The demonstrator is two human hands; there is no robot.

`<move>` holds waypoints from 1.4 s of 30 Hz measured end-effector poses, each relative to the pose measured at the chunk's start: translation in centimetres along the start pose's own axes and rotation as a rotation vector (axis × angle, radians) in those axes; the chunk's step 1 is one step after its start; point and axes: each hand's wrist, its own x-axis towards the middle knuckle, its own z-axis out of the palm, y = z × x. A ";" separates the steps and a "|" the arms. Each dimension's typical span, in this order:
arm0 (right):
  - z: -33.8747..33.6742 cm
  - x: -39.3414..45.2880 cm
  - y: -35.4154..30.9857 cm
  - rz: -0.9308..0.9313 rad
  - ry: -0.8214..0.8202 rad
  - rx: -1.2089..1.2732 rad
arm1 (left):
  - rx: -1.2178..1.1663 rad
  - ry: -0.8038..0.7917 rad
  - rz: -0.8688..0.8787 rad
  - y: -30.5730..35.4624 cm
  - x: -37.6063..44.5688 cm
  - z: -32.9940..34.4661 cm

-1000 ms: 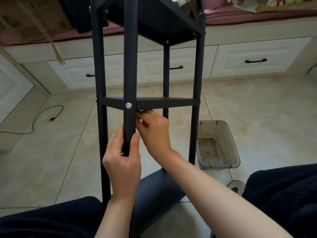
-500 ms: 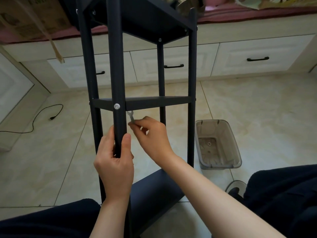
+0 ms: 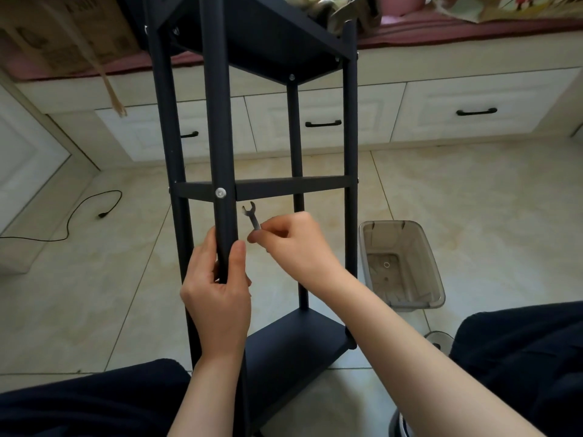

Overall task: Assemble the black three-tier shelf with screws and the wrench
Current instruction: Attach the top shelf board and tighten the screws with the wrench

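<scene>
Steel wrench (image 3: pixel 253 217) pinched thinly by right hand (image 3: pixel 296 244), clear of near-post screw (image 3: pixel 220 193); liable to slip. Left hand (image 3: pixel 217 288) clamped round post (image 3: pixel 220 137), steadying shelf (image 3: pixel 284 187).

The shelf (image 3: pixel 293 187) looks like matt black painted metal, its round posts smooth with a soft sheen. A bright, shiny metal screw (image 3: pixel 220 193) sits in the near post. The wrench (image 3: pixel 252 216) is thin bare steel, dull silver. At 3 o'clock the bin (image 3: pixel 407 298) is translucent grey plastic, smooth. The floor (image 3: pixel 473 200) is glossy beige tile with marbling. At 12 o'clock the drawers (image 3: pixel 441 99) look like cream painted wood with black handles. At 11 o'clock the box (image 3: pixel 72 36) is brown printed cardboard.
</scene>
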 end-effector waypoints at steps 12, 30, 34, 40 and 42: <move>-0.9 0.7 -1.7 0.034 -0.115 0.069 | -0.017 0.005 -0.027 0.0 0.0 0.0; 3.3 1.4 1.2 -0.391 0.404 -0.166 | -0.013 -0.014 -0.007 0.2 -0.3 0.2; 4.5 2.0 1.9 -0.459 0.581 -0.213 | -0.037 -0.012 -0.013 0.2 -0.4 0.2; 5.4 2.8 2.5 -0.546 0.681 -0.190 | -0.029 -0.015 0.015 0.0 -0.2 0.1; 5.5 3.0 2.5 -0.544 0.689 -0.188 | -0.024 -0.017 0.018 0.0 -0.1 0.2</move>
